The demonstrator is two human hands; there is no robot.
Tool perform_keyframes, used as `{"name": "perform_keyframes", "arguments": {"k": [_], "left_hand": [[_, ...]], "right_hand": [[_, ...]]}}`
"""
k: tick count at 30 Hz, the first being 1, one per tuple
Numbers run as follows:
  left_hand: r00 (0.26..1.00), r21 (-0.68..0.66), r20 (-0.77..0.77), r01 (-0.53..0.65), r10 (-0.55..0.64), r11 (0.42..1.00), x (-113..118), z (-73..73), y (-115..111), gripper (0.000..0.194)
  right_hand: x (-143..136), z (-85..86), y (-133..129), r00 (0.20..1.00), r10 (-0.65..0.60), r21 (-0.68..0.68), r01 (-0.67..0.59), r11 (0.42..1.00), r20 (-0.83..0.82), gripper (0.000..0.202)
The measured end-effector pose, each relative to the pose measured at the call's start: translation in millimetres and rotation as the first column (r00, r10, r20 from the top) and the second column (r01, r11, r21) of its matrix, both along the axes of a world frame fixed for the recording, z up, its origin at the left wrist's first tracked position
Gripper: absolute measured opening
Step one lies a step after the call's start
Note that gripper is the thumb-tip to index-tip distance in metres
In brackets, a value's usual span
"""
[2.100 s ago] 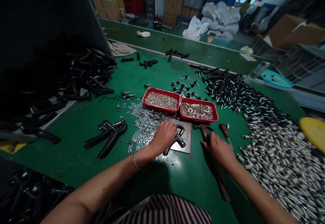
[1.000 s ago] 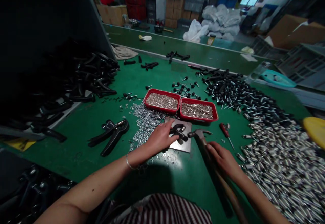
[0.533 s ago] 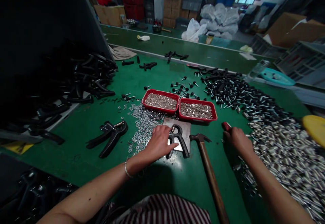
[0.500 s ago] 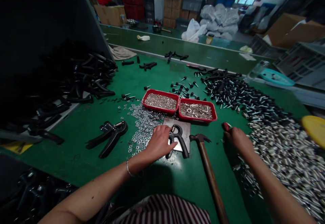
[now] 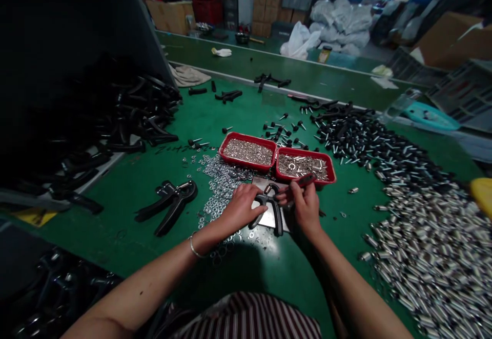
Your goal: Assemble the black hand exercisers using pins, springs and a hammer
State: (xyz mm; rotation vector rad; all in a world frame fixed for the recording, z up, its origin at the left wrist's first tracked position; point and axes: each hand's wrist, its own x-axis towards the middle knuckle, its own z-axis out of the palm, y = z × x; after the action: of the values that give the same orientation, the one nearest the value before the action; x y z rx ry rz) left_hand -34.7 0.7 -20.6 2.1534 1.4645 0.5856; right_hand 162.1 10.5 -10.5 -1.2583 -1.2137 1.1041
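My left hand (image 5: 243,207) is closed on a black hand grip strengthener (image 5: 277,216), its thumb across the frame. The strengthener lies over a small metal plate (image 5: 264,180), handles pointing toward me. My right hand (image 5: 306,210) grips a slim tool with a dark red handle (image 5: 306,179); its kind is unclear, and its lower end is at the strengthener's spring end. Another black hand grip strengthener (image 5: 171,203) lies to the left. A hammer is mostly hidden beneath my right forearm.
Two red trays (image 5: 247,163) of small metal parts stand beyond the plate. Loose nuts (image 5: 219,190) spread left of it. Metal cylinders (image 5: 434,247) and black-headed screws (image 5: 346,134) heap at right. A tilted grey bin (image 5: 148,32) of black handles (image 5: 142,108) stands left.
My right hand has moved left from beside the metal cylinders to the strengthener, bringing the red-handled tool. My left hand stays on the strengthener. The hammer is now largely covered.
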Motion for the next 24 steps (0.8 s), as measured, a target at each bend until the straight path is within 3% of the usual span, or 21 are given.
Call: {"name": "perform_keyframes", "arguments": {"k": [4,11,14,18,20,24], "left_hand": [[1.000,-0.021,0.014,-0.004,0.004,1.000,0.4,1.3,2.2,0.038],[0.999,-0.056,0.039,-0.006,0.008,0.998,-0.5,-0.4,3.0,0.034],[0.999,-0.066,0.036,0.000,0.002,0.998,-0.5,-1.5,3.4,0.035],[0.999,-0.056,0.035,0.011,-0.010,0.998,-0.1,-2.3,3.3,0.036],[0.999,-0.047,0.043,0.014,-0.012,0.999,0.2,-1.8,2.8,0.034],[0.999,-0.061,0.052,0.003,0.000,0.998,0.1,-0.2,1.9,0.028]], "right_hand": [[-8.0,-14.5,8.5,1.000,0.026,-0.003,-0.026,1.000,0.010,0.030],[-8.1,-10.9,7.9,0.996,0.038,-0.022,-0.037,0.999,0.077,0.029],[-10.7,-10.7,2.1,0.967,0.026,0.012,-0.030,0.999,0.253,0.028],[-19.1,-6.2,1.7,0.840,-0.011,0.075,-0.035,0.997,0.542,0.031],[-24.8,-0.8,9.1,0.889,0.062,0.014,-0.077,0.997,0.453,0.033],[-28.7,7.6,25.6,0.970,0.241,-0.119,-0.237,0.964,0.025,0.040]]}}
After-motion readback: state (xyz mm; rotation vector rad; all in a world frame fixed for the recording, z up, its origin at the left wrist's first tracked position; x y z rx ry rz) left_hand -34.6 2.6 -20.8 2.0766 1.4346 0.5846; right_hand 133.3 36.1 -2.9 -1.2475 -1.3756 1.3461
